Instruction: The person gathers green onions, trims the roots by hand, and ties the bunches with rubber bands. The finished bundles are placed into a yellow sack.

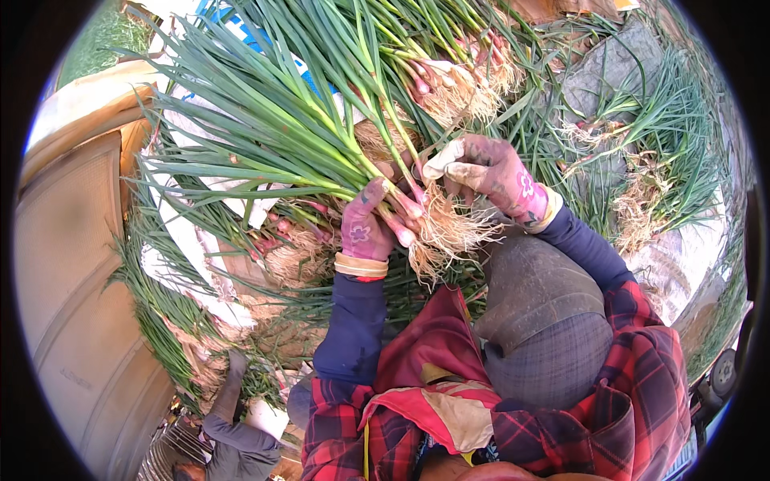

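Note:
My left hand (365, 225), in a pink glove with a flower print, is closed around a bunch of green onions (301, 141). Their long green leaves fan out to the upper left. Pinkish bulbs (402, 229) and pale, stringy roots (454, 228) stick out past my fingers to the right. My right hand (490, 174), in a matching glove with whitish fingertips, is beside the bulbs, its fingers bent at the base of one reddish stem (415, 180). Whether those fingers grip that stem is hard to tell.
More bundled green onions (463, 78) lie beyond my hands, and others (301, 246) to the left on white sacking (180, 234). Loose plants (646, 174) are spread at right over a grey sheet (619, 66). Another person (240, 439) works at lower left, near a tan panel (66, 240).

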`<state>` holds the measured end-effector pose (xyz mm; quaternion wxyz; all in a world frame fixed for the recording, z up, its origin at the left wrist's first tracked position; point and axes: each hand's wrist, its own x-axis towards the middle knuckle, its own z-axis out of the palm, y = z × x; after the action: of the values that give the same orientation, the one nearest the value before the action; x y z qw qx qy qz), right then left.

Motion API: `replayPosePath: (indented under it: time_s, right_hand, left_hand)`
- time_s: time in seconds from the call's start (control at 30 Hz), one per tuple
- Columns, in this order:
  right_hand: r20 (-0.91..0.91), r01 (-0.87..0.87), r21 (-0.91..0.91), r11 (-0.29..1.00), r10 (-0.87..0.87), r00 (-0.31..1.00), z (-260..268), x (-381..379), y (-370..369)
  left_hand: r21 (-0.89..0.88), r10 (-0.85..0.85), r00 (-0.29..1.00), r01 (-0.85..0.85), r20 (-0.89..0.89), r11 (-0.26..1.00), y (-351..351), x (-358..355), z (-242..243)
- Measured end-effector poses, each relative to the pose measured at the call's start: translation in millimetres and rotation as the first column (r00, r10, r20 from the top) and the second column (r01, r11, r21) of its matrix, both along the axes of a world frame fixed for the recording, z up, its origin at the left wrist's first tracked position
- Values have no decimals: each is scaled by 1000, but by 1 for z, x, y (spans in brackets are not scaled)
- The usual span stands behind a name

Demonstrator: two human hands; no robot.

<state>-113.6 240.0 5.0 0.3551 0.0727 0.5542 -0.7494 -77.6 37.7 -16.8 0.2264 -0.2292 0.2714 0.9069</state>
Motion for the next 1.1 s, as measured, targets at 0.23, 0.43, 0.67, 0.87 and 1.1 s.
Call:
replayPosePath:
  time_s: [0.23, 0.43, 0.67, 0.87, 1.1]
  right_hand:
    - [-24, 13, -48, 999, -14, 1000, -44, -14, -3]
    - [-501, -62, 376, 924, 259, 826, -36, -19, -33]
    - [-637, -228, 616, 754, 648, 418, -32, -18, -34]
    - [-172, -217, -279, 935, 173, 970, -38, 8, -32]
    - [-597, -522, -182, 833, 328, 732, -9, -12, -1]
  left_hand:
    - [-56, 60, 998, -59, 29, 997, 10, 2, -3]
    - [-194, -29, 997, 43, 78, 980, 1, 4, -1]
    - [-241, -162, 982, 181, 97, 954, -7, 5, 14]
    - [-370, 14, 995, 22, 95, 929, 4, -4, 19]
    - [279, -3, 998, 21, -65, 960, -10, 0, 21]
